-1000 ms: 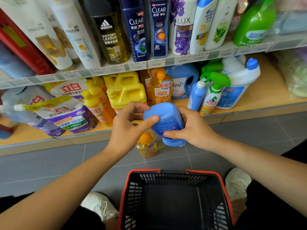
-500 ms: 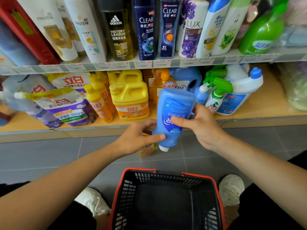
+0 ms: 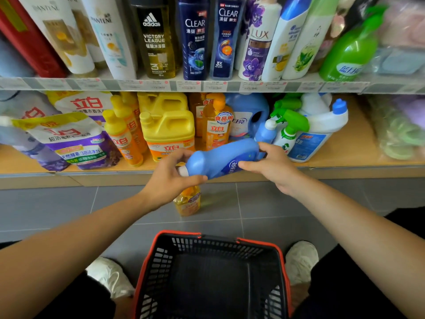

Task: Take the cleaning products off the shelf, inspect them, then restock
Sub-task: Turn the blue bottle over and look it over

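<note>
Bottle (image 3: pixel 218 157) lies sideways — cap in left grip (image 3: pixel 167 178), base in right grip (image 3: pixel 273 169).

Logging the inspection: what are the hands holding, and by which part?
A blue bottle, lying sideways: the left hand has its grip at the neck by the white cap, the right hand at the base end.

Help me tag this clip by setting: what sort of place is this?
Most likely a supermarket or convenience-store aisle: price labels line the shelf edge, branded shampoo bottles and yellow detergent jugs stand in rows, and a red shopping basket sits on the floor.
</note>
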Motion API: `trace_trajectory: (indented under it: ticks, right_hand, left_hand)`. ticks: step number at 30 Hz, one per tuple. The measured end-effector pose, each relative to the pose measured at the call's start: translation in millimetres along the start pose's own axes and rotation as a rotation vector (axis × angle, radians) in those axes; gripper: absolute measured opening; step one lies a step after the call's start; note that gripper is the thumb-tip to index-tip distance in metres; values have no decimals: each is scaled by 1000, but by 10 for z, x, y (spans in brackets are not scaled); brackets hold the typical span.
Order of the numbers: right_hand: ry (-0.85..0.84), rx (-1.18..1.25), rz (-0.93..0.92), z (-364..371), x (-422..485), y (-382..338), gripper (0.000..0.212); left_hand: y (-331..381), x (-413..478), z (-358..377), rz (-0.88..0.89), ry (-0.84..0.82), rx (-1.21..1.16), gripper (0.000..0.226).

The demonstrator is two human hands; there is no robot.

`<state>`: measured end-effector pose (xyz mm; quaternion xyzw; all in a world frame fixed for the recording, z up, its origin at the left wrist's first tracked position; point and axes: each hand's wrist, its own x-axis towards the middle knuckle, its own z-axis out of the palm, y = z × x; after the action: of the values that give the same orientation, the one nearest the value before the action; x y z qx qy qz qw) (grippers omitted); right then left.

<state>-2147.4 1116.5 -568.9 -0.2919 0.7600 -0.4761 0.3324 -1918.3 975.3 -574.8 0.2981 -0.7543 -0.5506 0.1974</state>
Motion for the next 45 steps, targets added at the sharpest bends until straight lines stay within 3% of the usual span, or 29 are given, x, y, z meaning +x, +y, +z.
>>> trace_trajectory:
  ticks: [3, 5, 8, 14, 19, 24, 29, 34, 38, 42, 45]
  right_hand:
    - [107, -455, -120, -210, 233, 74, 43]
    - [200, -598, -205, -380, 415, 76, 43]
    - [241, -640, -255, -579, 673, 87, 54]
    - [134, -717, -213, -575, 889, 187, 72]
    - [198, -773, -247, -575, 978, 174, 45]
    - [160, -873, -309, -541, 940, 131, 21]
    - [137, -871, -313, -525, 894, 120, 25]
    - [148, -873, -325, -525, 774, 34, 18]
    - [144, -786, -381, -499, 596, -213, 24]
    - [90, -616, -424, -476, 312, -431, 19]
    - [-4, -445, -426, -422, 93, -555, 15]
  left_hand:
    - [-25, 136, 63, 112, -4, 278, 52]
    - [-90, 228, 147, 167, -53, 426, 50]
    - [-279, 335, 300, 152, -127, 645, 55]
    - [-583, 537, 629, 181, -364, 1039, 69]
    - [-825, 691, 874, 193, -586, 1205, 57]
    - [-1059, 684, 1011, 219, -641, 1270, 58]
    - [-1170, 639, 1044, 79, -677, 1145, 54]
    - [-1029, 614, 921, 112, -651, 1038, 59]
    - [-711, 526, 714, 160, -500, 883, 57]
    - [-281, 409, 458, 213, -249, 553, 80]
    - [33, 298, 301, 227, -180, 430, 98]
